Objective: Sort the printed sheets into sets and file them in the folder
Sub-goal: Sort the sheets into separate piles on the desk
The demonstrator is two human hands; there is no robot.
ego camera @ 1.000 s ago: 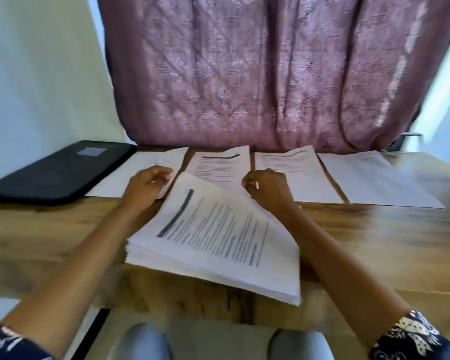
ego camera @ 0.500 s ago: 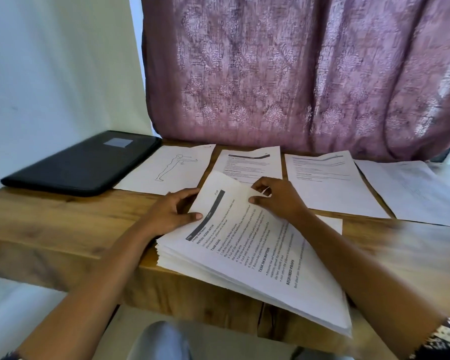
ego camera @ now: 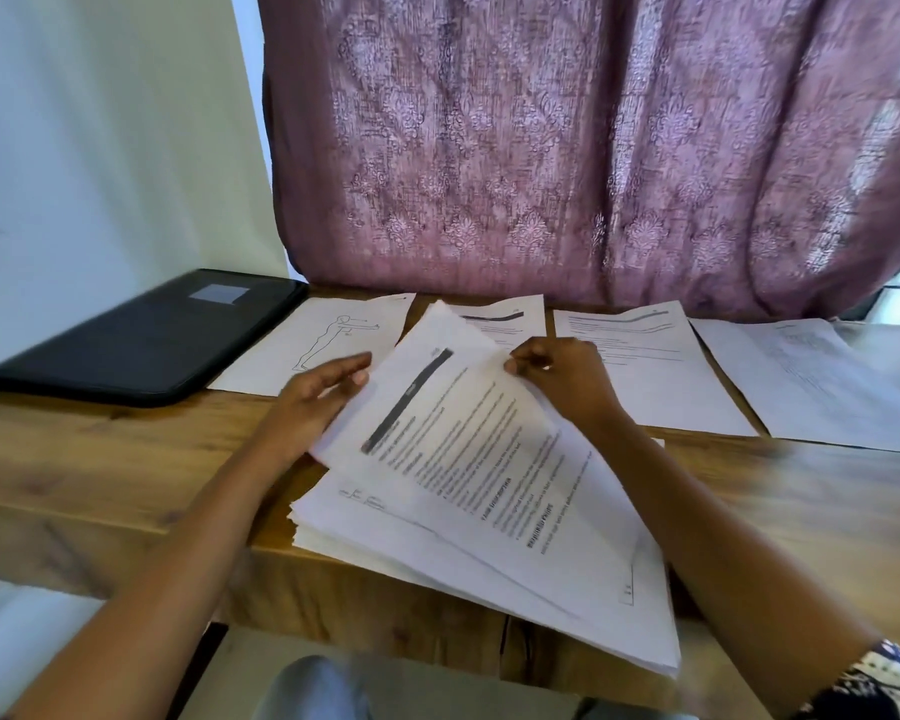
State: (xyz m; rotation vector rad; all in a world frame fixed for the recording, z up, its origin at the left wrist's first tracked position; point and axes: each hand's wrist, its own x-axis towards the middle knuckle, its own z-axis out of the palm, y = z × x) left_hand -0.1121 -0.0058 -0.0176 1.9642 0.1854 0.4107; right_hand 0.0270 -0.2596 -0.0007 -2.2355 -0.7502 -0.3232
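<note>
Big stack [ego camera: 437, 558] of printed sheets sits at the 6 o'clock edge of the wooden tabletop [ego camera: 100, 459], skewed, with its near corner hanging out past the edge. The top sheet [ego camera: 468, 439] is lifted off the stack and tilted up, with its text side facing the camera and a dark bar across its heading. The print is too blurry to read.

The right hand [ego camera: 562, 376] pinches that sheet at its far edge, fingers curled onto the paper. The left hand [ego camera: 318, 402] is at the sheet's 9 o'clock edge — fingers stretched out fairly straight and touching the paper, not wrapped round anything I can see.

Along the 12 o'clock side, right in front of the purple curtain [ego camera: 593, 148], four single sheets lie flat in a row:
- The drawing sheet [ego camera: 323, 340] at 11 o'clock shows an outline figure with one arm out.
- A text sheet [ego camera: 510, 319] lies at 12, partly covered by the lifted one.
- Another text sheet [ego camera: 655, 376] lies at 1.
- A faint sheet [ego camera: 811, 387] lies at 2.

The black folder [ego camera: 141, 345] lies closed at 10 o'clock, just beside the drawing sheet, with a grey label on its cover. A patterned sleeve [ego camera: 874, 683] shows at 5 o'clock.
</note>
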